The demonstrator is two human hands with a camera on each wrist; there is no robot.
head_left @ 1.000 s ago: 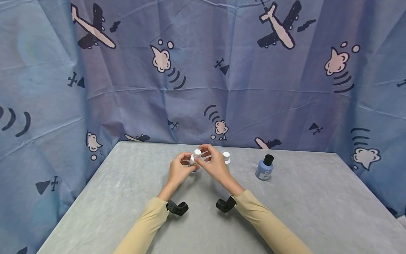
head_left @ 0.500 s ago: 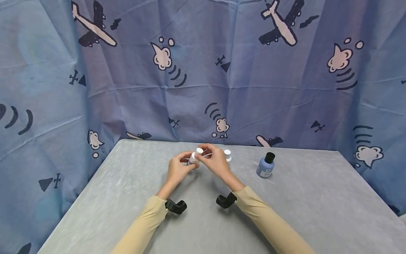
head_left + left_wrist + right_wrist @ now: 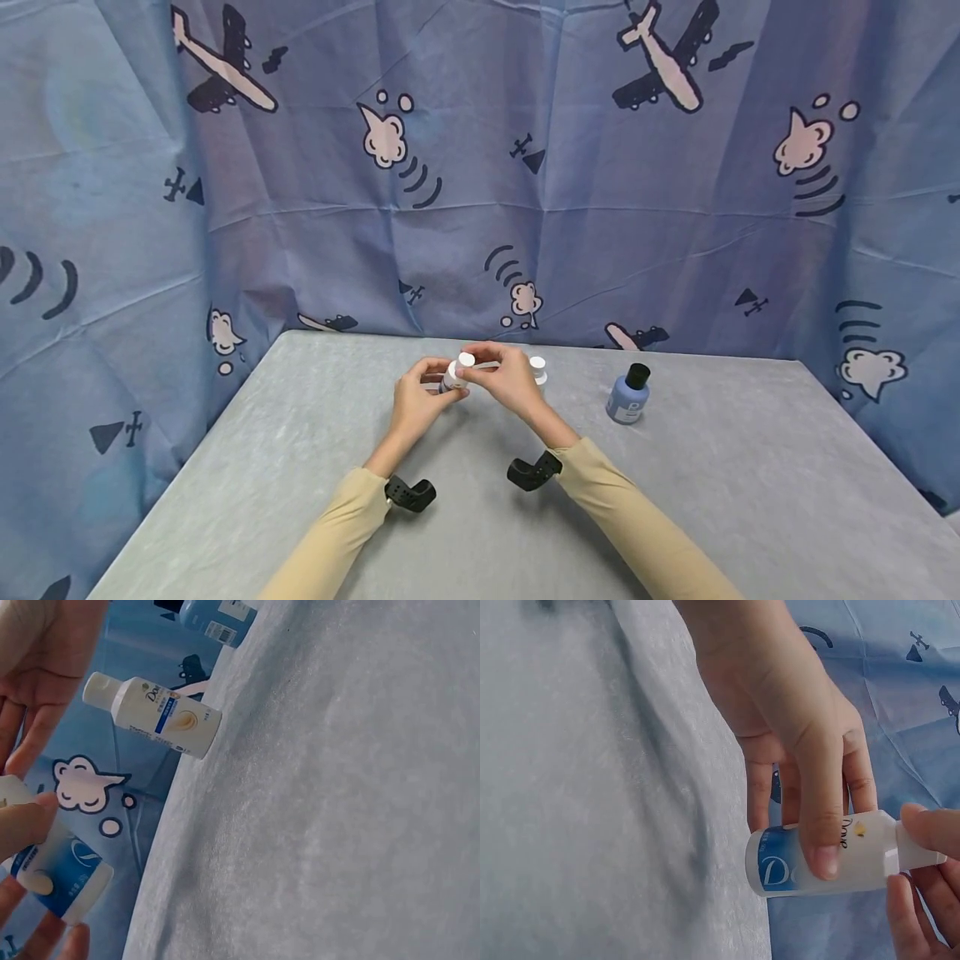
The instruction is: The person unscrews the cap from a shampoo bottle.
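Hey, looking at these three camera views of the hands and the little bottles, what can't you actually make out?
- Held white bottle, head view: body mostly hidden by the left hand and right hand.
- Its cap, right wrist view: covered by right-hand fingers and cut by the frame edge, so on or loosened is unclear.
- Second white bottle, head view: half hidden behind the right hand.
- Blue bottle: label too small to read; left wrist view crops it at the top edge.
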